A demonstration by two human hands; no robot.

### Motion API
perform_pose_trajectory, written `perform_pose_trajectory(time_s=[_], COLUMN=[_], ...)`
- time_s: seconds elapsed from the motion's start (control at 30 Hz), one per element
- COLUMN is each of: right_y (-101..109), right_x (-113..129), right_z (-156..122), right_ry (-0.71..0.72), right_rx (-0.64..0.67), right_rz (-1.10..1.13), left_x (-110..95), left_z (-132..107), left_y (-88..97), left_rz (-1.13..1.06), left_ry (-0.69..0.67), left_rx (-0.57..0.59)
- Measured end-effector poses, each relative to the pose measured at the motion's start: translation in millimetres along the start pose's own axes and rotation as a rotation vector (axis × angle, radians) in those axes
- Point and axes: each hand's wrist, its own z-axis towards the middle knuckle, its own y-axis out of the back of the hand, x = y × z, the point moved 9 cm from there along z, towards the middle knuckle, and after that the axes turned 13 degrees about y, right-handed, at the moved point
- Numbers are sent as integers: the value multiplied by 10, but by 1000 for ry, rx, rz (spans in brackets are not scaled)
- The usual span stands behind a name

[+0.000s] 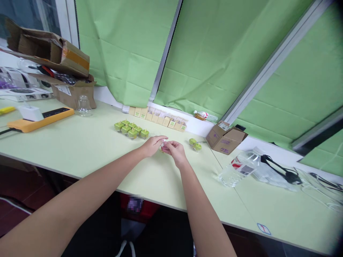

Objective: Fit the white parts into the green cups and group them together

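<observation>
Both hands meet over the middle of the table, fingertips together around a small white piece [163,142] that they mostly hide. My left hand [153,146] is closed on it from the left, its index finger stretched along the top. My right hand [174,151] pinches from the right with curled fingers. A yellowish bit shows just beneath the fingertips; its kind is unclear. Left of the hands stands a group of small clear containers with green lids [132,133]. On the right sits a pair of similar green-lidded containers [197,146].
Small beige boxes [158,117] line the wall, and a cardboard box [224,139] stands right of them. A large clear bottle [238,167] lies nearer on the right, beside black straps. Leftward are an orange power strip [43,121], a glass jar [84,106] and stacked cartons [72,59].
</observation>
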Motion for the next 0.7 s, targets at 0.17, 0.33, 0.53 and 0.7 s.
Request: perform_pose_trajectory(time_s=[0.17,0.33,0.53,0.7], right_y=[-11,6,23,32], right_x=[18,11,-13,-16], right_z=[-11,-13,-11,-7], right_ry=[12,9,13,9], right_rx=[12,-9,-10,-19], right_rz=[-29,-33,-21,-11], left_x=[-37,-66,-79,-71], left_z=[-17,-34,-47,-36], left_y=[-16,-29,-46,-49], left_rz=[22,8,26,1], left_ry=[-9,7,2,7], left_rx=[-5,-2,-2,1])
